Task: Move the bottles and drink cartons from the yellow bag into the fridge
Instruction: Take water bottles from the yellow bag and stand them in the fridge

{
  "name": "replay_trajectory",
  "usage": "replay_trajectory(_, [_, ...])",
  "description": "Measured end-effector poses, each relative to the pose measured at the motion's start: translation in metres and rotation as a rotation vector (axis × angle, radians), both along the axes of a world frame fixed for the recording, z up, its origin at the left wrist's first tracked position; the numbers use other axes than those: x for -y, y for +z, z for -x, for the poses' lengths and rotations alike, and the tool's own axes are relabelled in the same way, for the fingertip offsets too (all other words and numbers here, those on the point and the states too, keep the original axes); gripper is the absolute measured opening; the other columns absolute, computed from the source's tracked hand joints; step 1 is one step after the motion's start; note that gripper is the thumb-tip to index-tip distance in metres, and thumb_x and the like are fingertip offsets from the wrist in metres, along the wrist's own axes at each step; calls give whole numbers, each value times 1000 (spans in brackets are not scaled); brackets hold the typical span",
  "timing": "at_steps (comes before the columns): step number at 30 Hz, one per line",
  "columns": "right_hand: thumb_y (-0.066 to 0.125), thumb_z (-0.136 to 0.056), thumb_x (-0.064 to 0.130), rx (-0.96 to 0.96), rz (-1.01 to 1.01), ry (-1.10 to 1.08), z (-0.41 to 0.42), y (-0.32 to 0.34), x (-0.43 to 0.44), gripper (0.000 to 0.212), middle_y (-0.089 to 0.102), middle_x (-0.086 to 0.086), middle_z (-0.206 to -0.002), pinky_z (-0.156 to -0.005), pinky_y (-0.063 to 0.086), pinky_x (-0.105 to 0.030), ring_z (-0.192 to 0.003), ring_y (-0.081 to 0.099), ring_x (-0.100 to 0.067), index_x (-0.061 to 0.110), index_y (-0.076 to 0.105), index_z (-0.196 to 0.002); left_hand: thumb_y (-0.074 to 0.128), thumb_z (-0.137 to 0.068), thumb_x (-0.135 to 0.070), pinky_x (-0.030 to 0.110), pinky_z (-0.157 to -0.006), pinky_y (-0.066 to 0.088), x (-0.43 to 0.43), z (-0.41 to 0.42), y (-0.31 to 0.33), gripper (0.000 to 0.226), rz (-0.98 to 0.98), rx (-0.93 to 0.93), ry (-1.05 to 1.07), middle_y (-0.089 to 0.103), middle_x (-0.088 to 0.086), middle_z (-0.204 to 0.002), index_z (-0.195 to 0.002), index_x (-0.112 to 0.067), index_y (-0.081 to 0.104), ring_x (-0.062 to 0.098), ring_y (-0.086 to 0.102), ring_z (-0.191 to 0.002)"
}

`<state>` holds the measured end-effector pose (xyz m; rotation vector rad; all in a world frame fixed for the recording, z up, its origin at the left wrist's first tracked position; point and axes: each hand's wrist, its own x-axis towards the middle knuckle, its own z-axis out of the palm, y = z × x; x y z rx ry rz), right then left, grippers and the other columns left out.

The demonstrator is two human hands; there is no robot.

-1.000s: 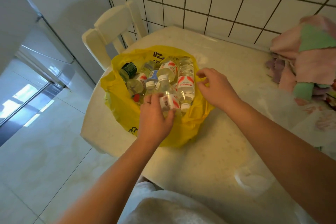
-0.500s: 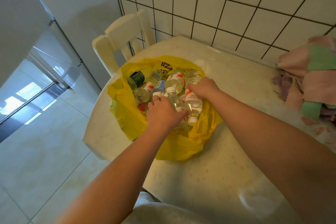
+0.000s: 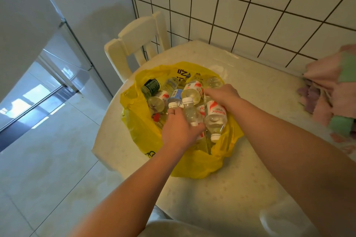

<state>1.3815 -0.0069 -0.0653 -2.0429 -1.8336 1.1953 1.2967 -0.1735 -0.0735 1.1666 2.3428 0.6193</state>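
- Fridge (image 3: 28, 31): stood at the left beyond the bench corner, doors closed as far as could be seen; nothing from the bag had reached it, so the task looked barely begun.
- Bench (image 3: 240, 188): pale top against the tiled wall, carrying the bag near its left edge, probably the side handiest to the fridge.
- Chair (image 3: 134, 44): tucked between fridge and bench, just behind the bag.
- Yellow bag (image 3: 142, 132): slumped open, mouth spread wide so its load lay exposed for picking.
- Bottles (image 3: 159, 100): heaped on their sides inside the bag; no drink carton could be made out.
- Right hand (image 3: 224, 96): closed over the base end of a labelled bottle (image 3: 214, 119), cap pointing toward the person, apparently to lift it.
- Left hand (image 3: 179, 129): wrapped round the white-capped bottle (image 3: 189, 111), cap pointing away; a second white cap sat just beside the fingers.
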Motion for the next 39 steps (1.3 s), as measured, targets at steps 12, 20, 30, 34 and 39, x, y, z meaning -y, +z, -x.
replay_trajectory(12, [75, -70, 40, -223, -298, 62, -39, 40, 42, 39, 65, 3, -92, -55, 40, -23, -83, 62, -15, 19, 64, -100, 81, -77, -43, 17, -72, 53, 29, -1, 0, 73, -323, 339, 100, 59, -15, -109, -135, -28, 40, 2, 63, -93])
replay_trajectory(20, [80, -65, 22, -602, -532, -45, -68, 84, 87, 60, 61, 14, -103, -72, 49, -21, -93, 63, -5, 26, 48, -116, 81, -75, -45, 19, -77, 55, 58, -14, 25, 71, -621, 283, 144, 60, -13, -123, -132, -30, 41, 8, 62, -103])
replay_trajectory(30, [72, -81, 20, -1137, -264, -398, -65, 106, 121, 56, 62, -4, -112, -67, 61, -42, -97, 70, -24, 21, 42, -128, 84, -75, -28, 19, -74, 56, 114, 19, 74, 64, -961, 300, 398, 62, -6, -112, -125, -20, 45, 5, 65, -103])
replay_trajectory(34, [75, -79, 28, -1157, -101, -401, -40, 92, 141, 61, 64, -12, -116, -68, 60, -47, -94, 72, -27, 13, 44, -129, 80, -80, -17, 20, -71, 56, 145, 52, 81, 56, -990, 376, 517, 67, 5, -109, -125, -16, 47, 11, 70, -94])
replay_trajectory(39, [79, -67, 39, -1225, 142, -332, 7, 72, 187, 78, 67, -15, -122, -70, 58, -52, -100, 71, -34, 14, 50, -135, 71, -88, -20, 24, -61, 55, 199, 94, 72, 39, -937, 676, 692, 70, 3, -90, -120, -9, 51, 12, 73, -74])
